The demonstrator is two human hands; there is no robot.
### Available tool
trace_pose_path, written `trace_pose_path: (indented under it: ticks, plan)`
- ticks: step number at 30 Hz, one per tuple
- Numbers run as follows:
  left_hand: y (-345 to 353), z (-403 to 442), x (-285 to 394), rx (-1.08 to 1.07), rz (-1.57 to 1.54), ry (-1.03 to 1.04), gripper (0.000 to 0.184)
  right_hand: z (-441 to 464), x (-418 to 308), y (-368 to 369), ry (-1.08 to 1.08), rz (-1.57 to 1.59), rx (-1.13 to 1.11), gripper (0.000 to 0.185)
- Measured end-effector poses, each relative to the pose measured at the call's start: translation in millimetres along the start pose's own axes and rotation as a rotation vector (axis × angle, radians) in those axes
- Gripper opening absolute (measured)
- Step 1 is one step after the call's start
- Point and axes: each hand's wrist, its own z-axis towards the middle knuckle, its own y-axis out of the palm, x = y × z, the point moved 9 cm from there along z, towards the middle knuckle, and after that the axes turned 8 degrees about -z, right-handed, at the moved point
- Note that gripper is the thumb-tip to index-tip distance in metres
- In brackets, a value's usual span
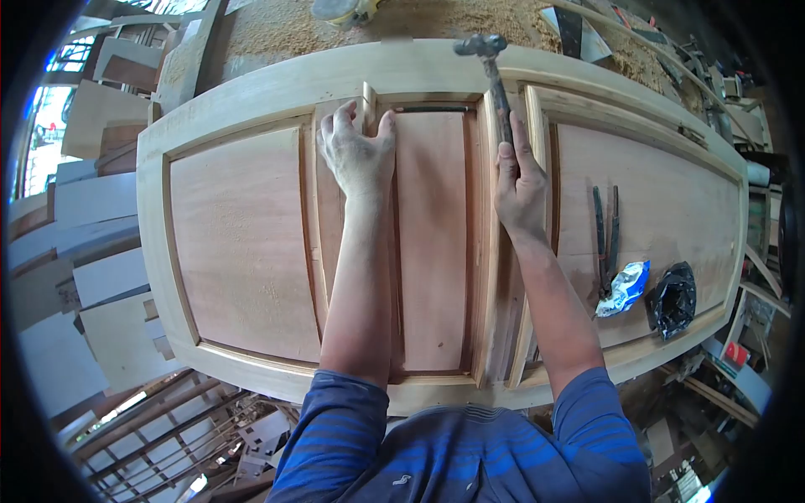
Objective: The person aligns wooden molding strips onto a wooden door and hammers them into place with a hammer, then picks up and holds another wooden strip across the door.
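A wooden panelled door lies flat in front of me. My left hand is at the far end of its narrow middle panel, thumb and fingers on either side of a light wooden moulding strip. The hand and forearm hide most of that strip. In my right hand is a hammer, gripped by the handle with its metal head pointing away from me, above the door. Another moulding strip runs along the middle panel's right side.
Pincers, a blue and white packet and a black plastic bag lie on the right panel. Sawdust and a yellowish power tool are beyond the door. Boards are stacked at the left.
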Motion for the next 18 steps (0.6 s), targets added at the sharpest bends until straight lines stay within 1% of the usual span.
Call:
trace_pose_path:
  ticks: [1,2,6,9,10,15,18]
  plan:
    - [0.9,-4.0,1.9,-0.059,0.110,0.003,0.043,-2.8,5.9,-1.6,0.055,0.016,-0.003,0.051]
    - [2.4,-5.9,-3.8,-0.094,0.076,-0.035,0.038,-3.1,7.0,-1.3,0.089,0.032,0.009,0.052]
    - [2.6,-8.3,-10.6,-0.088,0.014,-0.063,0.029,-1.8,12.9,-0.4,0.076,-0.006,0.043,0.053]
    - [-1.6,-10.3,-17.4,-0.055,-0.057,-0.056,0.028,0.7,12.8,0.3,0.026,-0.015,0.061,0.054]
    - [-2.6,-10.0,-16.0,-0.041,-0.036,-0.004,0.027,0.5,13.3,0.6,0.008,-0.016,0.070,0.054]
    - [-3.1,-5.7,-21.0,-0.067,-0.088,-0.022,0.027,-1.8,11.6,1.0,-0.034,-0.022,0.119,0.053]
    - [-3.4,-3.2,-20.9,-0.077,-0.106,-0.038,0.027,-0.7,10.6,-0.4,-0.007,-0.008,0.097,0.051]
